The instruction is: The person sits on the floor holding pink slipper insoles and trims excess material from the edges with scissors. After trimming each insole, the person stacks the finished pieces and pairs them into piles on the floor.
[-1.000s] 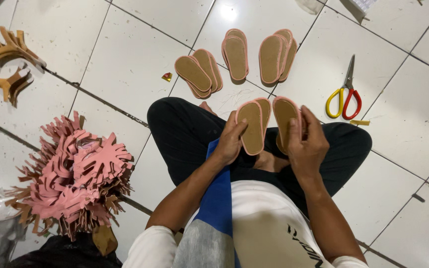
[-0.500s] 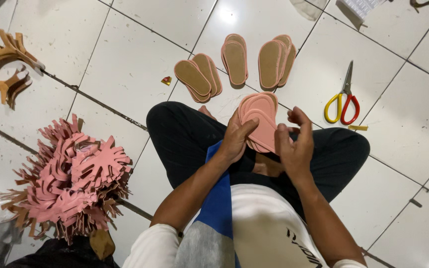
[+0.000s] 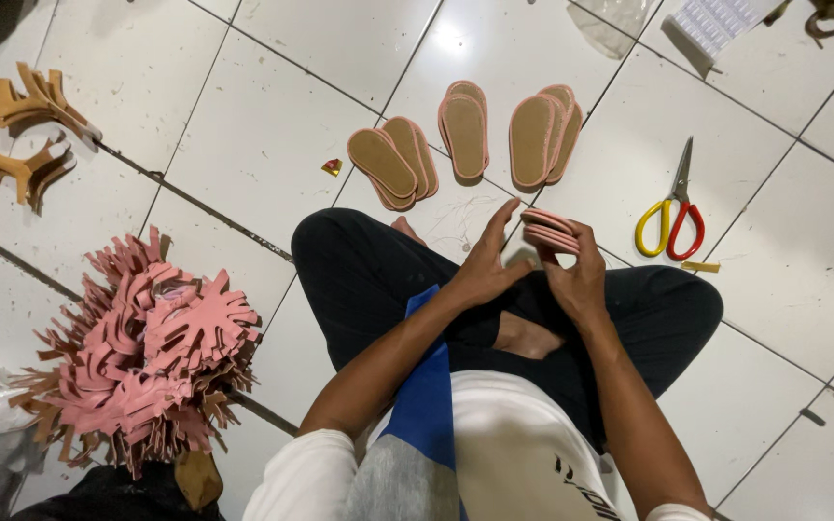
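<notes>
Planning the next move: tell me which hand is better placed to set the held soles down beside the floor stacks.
Right, probably. The right hand grips the stacked pink soles, nearest the rightmost stack; the left hand only steadies them.

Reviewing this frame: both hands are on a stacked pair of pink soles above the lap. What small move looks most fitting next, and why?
Probably lower the stacked pink soles onto the tile beside the three sole pairs. The right hand grips them edge-on, the left hand steadies them with fingers spread, and the laid-out pairs are stacked the same way.

— What did the person hold?
— A stack of pink soles (image 3: 549, 231), pressed flat together, seen edge-on.
— Where was it?
— Above the knees, clasped at its right end, near the floor.
</notes>
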Demonstrator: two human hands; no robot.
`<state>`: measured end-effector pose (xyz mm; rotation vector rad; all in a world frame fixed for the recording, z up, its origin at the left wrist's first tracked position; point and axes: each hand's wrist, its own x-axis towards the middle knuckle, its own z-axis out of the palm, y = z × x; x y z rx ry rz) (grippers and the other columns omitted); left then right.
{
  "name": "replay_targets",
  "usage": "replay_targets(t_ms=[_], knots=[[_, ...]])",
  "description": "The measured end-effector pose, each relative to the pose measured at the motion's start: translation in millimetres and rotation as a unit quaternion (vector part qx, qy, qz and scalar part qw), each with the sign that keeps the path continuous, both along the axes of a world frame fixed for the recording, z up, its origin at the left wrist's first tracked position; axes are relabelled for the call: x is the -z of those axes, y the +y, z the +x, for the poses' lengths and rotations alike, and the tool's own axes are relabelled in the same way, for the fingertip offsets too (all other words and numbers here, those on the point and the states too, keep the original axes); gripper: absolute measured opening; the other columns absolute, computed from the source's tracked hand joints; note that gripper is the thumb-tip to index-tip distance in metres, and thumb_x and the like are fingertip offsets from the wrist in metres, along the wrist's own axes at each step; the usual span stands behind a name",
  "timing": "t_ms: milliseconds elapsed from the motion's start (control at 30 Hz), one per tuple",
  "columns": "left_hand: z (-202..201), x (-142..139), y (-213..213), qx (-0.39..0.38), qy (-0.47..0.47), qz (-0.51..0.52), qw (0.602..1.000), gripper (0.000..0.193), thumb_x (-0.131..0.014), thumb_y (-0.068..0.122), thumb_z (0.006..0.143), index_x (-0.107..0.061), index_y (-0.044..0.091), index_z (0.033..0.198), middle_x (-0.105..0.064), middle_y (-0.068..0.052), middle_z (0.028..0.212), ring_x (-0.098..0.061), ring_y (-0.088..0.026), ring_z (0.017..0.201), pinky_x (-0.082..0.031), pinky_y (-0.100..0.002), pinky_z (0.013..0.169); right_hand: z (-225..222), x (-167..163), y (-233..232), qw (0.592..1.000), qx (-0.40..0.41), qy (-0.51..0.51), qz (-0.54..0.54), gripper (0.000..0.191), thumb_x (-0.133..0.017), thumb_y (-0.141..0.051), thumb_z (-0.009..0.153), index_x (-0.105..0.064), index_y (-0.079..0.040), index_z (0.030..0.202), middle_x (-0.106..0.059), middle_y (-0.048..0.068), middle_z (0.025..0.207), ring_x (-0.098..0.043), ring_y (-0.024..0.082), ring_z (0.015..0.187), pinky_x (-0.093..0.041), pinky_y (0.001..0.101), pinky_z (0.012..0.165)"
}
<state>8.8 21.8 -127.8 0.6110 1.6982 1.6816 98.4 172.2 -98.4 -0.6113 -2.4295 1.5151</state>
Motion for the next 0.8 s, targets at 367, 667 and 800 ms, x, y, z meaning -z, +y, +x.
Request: replay_targets(t_ms=[367,667,800], knots=[[-6.0,14.9,17.3,-0.111,-0.215,0.043,0.969,0.054,-0.046,0.037,0.111,-0.038,0.002,0.152,-0.053,-0.017,0.138,-0.053,-0.024,0.126,-0.045,-0.036,0.106,-38.4,-1.4,-19.8,0.995,-0.034,-0.038,-0.088,0.06,-0.049,-0.032,0.111,-0.03,0.001,0.157,-0.054,0.027,0.142,-0.058,0.04,0.128,-0.047,0.0429,0.103],[-120.3,-8.5,-64.2,-0.27,-0.196,0.037,0.942,0.051,-0.063,0.013,0.096,-0.046,0.004,0.143,-0.063,-0.011,0.126,-0.063,-0.019,0.111,-0.055,-0.032,0.093,-77.5,-13.0,-38.6,0.984,-0.144,-0.088,-0.065,0.058,-0.054,-0.034,0.104,-0.043,-0.002,0.151,-0.056,0.023,0.14,-0.063,0.032,0.119,-0.054,0.0399,0.092],[-205.2,-26.4,-146.6,-0.407,-0.159,0.037,0.899,0.035,-0.071,0.013,0.096,-0.054,-0.001,0.124,-0.064,-0.009,0.103,-0.06,-0.015,0.092,-0.053,-0.031,0.079,-100.0,-6.1,-57.3,0.981,-0.134,-0.138,-0.015,0.056,-0.067,-0.033,0.096,-0.054,-0.003,0.141,-0.063,0.019,0.133,-0.066,0.029,0.114,-0.057,0.0377,0.089]])
